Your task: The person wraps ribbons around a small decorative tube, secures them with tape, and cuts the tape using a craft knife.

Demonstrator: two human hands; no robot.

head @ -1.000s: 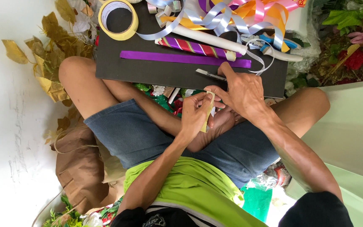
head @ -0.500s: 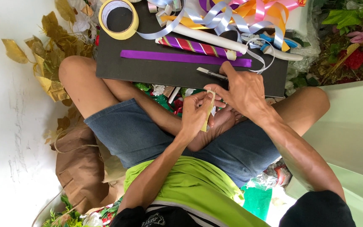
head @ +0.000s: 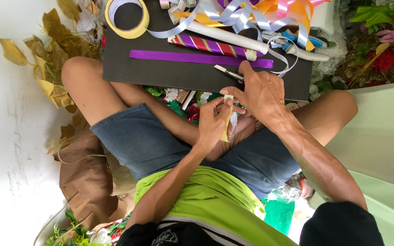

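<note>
Tape strip (head: 226,119) — pinched between both hands

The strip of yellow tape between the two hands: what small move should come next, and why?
Probably pull the strip of yellow tape free. The left hand pinches it, the right hand grips its top end, and it hangs over the lap, not yet stuck to the dark board.

We see a dark board (head: 160,73) across the knees, far side. On it: yellow tape roll (head: 127,18) far left, purple ribbon strip (head: 197,58), striped purple tube (head: 210,45), white tube (head: 233,37). Curled ribbons (head: 251,11) piled at far edge. Gold leaves (head: 55,45) left, brown paper bag (head: 85,182) near left, artificial flowers (head: 379,41) far right.
</note>
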